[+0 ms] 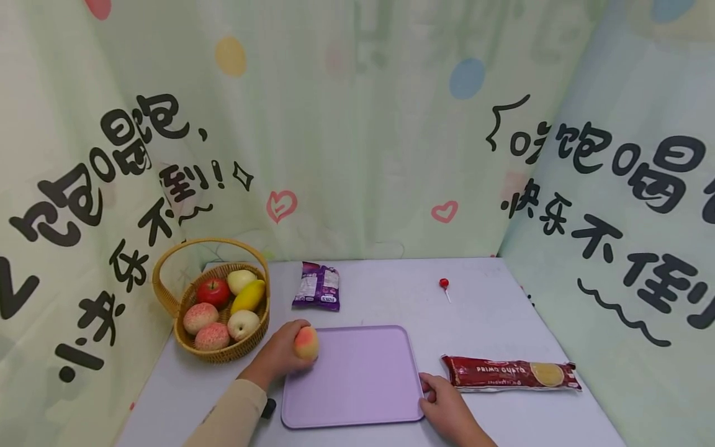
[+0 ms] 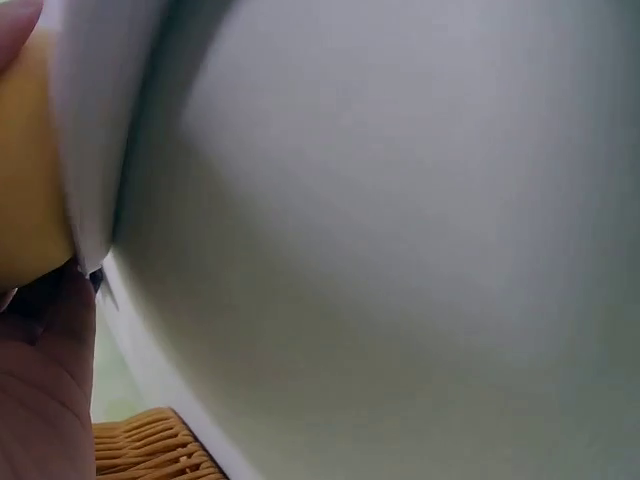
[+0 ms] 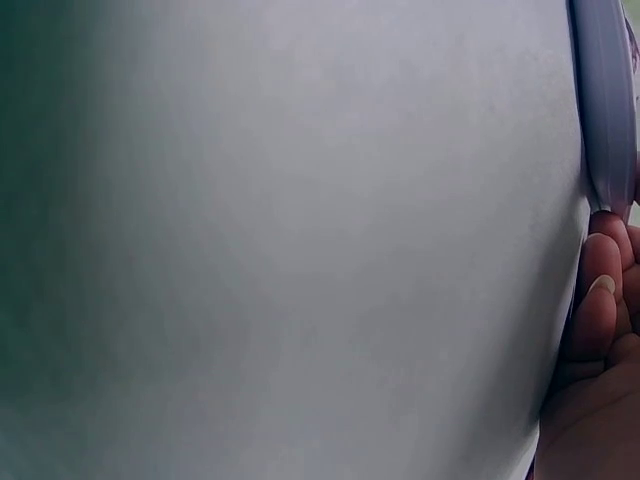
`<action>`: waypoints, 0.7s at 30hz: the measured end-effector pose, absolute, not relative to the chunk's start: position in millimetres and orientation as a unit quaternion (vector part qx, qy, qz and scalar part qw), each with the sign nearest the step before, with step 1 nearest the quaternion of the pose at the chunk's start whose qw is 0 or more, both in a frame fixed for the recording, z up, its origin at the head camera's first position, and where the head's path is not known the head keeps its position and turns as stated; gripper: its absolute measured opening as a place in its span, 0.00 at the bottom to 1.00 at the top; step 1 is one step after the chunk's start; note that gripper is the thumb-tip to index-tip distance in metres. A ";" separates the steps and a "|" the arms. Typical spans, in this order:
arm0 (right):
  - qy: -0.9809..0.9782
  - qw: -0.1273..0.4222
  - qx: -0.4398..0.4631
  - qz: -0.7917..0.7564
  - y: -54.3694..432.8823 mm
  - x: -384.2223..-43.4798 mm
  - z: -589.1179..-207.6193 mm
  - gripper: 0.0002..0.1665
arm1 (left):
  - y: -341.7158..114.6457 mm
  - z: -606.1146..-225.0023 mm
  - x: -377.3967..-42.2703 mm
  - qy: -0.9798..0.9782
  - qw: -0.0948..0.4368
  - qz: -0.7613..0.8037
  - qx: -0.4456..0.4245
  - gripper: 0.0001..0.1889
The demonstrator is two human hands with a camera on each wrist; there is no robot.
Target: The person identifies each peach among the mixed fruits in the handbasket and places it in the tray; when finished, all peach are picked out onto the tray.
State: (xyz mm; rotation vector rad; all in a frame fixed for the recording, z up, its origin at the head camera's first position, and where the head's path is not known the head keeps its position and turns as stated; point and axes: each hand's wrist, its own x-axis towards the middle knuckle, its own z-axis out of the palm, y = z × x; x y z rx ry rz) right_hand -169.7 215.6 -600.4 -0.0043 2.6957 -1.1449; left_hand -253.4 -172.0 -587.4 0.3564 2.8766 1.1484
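My left hand grips a peach, yellow with a reddish blush, over the left edge of the light purple tray. Up close in the left wrist view, the yellow side of the peach shows beside the tray rim. My right hand holds the tray by its right edge. In the right wrist view its curled fingers meet the tray rim, with one fingertip tucked at the underside. Most of the left fingers are hidden behind the peach in the head view.
A wicker basket of several fruits stands at the back left. Behind the tray lies a purple snack bag. A red lollipop lies at the back right, and a long dark-red packet lies right of the tray. Printed curtains enclose the table.
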 end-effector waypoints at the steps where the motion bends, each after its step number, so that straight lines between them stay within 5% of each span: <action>1: 0.916 0.105 -0.003 -0.387 215.6 -169.8 -600.8 0.30 | -172.4 -588.6 -252.9 0.923 0.013 0.368 0.114 0.44; 21: 0.914 0.104 -0.002 -0.392 217.4 -171.0 -603.5 0.29 | -171.8 -581.9 -246.3 0.931 0.019 0.344 0.117 0.46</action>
